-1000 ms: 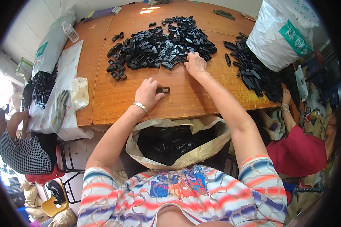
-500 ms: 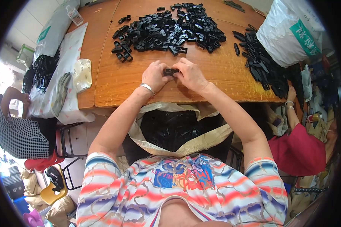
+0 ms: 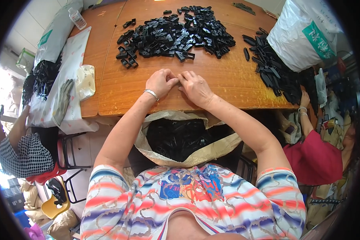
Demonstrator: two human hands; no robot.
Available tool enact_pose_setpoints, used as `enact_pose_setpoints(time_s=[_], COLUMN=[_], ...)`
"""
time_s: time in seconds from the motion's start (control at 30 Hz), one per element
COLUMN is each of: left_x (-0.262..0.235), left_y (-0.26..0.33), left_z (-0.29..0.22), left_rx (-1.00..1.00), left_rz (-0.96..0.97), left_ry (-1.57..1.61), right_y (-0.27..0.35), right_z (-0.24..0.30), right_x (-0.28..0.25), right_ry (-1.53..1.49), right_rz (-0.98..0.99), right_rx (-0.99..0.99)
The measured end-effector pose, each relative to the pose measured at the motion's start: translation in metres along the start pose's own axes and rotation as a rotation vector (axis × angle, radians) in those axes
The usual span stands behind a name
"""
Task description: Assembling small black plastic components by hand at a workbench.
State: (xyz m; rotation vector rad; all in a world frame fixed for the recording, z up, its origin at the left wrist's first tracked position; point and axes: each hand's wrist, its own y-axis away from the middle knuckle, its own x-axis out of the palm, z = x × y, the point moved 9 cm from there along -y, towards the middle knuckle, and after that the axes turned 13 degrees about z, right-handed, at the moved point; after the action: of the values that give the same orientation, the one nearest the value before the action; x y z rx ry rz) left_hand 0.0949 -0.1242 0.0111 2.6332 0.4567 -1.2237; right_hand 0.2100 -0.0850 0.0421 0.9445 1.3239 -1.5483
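Observation:
My left hand [image 3: 161, 85] and my right hand [image 3: 195, 88] meet over the near part of the wooden table [image 3: 140, 94]. Both have bent, closed fingers, the tips close together. What they hold, if anything, is hidden. Beyond them lies a wide heap of small black plastic parts [image 3: 176, 38], hollow and roughly rectangular. Between my forearms, below the table edge, an open pale woven sack [image 3: 222, 150] holds many black pieces [image 3: 174, 138].
Long black plastic pieces [image 3: 268, 72] lie at the right beside a full white sack [image 3: 294, 40]. At the left are a clear bottle [image 3: 77, 18], a yellowish packet [image 3: 86, 81] and grey gloves [image 3: 63, 102]. Co-workers sit on both sides; one's hand [image 3: 305, 100] touches the right-hand pile.
The black part between my fingers no longer shows. My hands have come slightly nearer and shifted left. The co-worker at left has lowered an arm.

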Motion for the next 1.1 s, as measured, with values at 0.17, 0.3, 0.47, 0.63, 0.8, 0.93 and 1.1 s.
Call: enact_pose_setpoints(time_s=[0.17,0.3,0.47,0.63,0.8,0.93,1.1], left_x=[0.020,-0.015,-0.016,-0.011,0.000,0.015,0.018], left_y=[-0.016,-0.027,-0.061,-0.065,-0.041,-0.024,-0.008], left_z=[0.006,-0.019,-0.033,-0.048,-0.060,-0.067,-0.067], left_rx=[-0.075,0.151,0.223,0.306,0.358,0.391,0.360], left_rz=[0.293,-0.028,-0.230,-0.345,-0.209,-0.078,-0.040], left_ry=[0.095,-0.011,-0.460,-0.683,-0.631,-0.524,-0.340], right_y=[0.009,0.045,0.099,0.090,0.035,0.017,0.009], right_z=[-0.020,0.009,0.088,0.062,-0.084,-0.185,-0.199], right_x=[-0.005,-0.039,-0.024,-0.026,-0.053,-0.042,-0.024], right_ry=[-0.119,-0.376,-0.508,-0.508,-0.258,0.014,0.017], right_rz=[0.012,0.000,0.338,0.266,-0.147,-0.051,0.048], right_rx=[0.084,0.131,-0.028,-0.025,0.243,0.716,0.804])
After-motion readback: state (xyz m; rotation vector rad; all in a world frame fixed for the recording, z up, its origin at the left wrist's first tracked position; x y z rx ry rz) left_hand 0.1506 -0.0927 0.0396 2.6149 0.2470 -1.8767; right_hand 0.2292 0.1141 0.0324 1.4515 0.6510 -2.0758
